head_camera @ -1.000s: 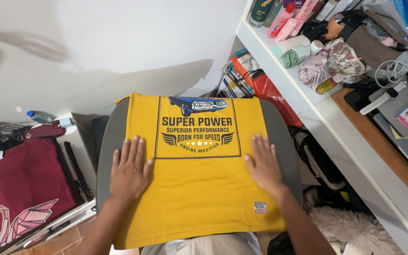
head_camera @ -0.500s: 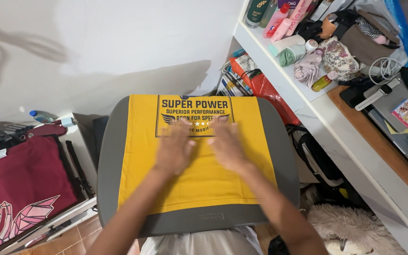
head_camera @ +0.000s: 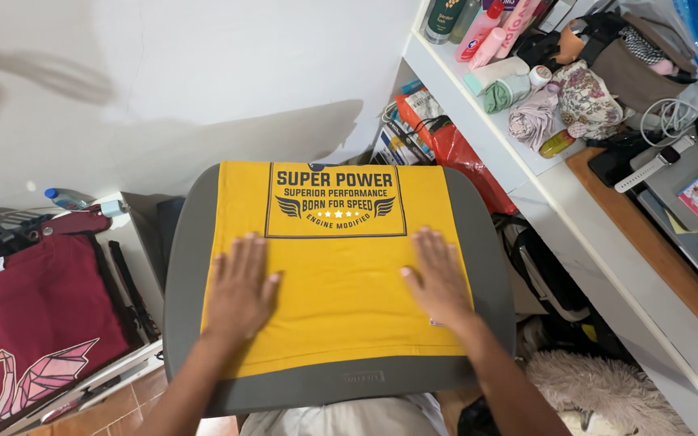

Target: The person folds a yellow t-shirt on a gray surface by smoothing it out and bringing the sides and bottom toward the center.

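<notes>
A folded yellow cotton T-shirt with a dark printed emblem (head_camera: 333, 274) lies flat on a grey cushioned board (head_camera: 486, 266) at the centre of the frame. The left hand (head_camera: 240, 287) and right hand (head_camera: 439, 276) press palm-down on it, fingers spread flat, gripping nothing. A maroon shirt (head_camera: 34, 323) lies lower left.

- shirt (head_camera: 337, 266) lies flat on the cushion (head_camera: 478, 266), which sits right in front of the person
- left hand (head_camera: 240, 287) is flat on the shirt's left half, right hand (head_camera: 438, 274) on its right half, well apart
- another shirt (head_camera: 34, 323) lies off to the left of the cushion, with a bottle (head_camera: 65, 198) behind it
- shelf (head_camera: 478, 113) runs along the right, bottles and pouches on it
- bag (head_camera: 462, 157) sits between cushion and shelf
</notes>
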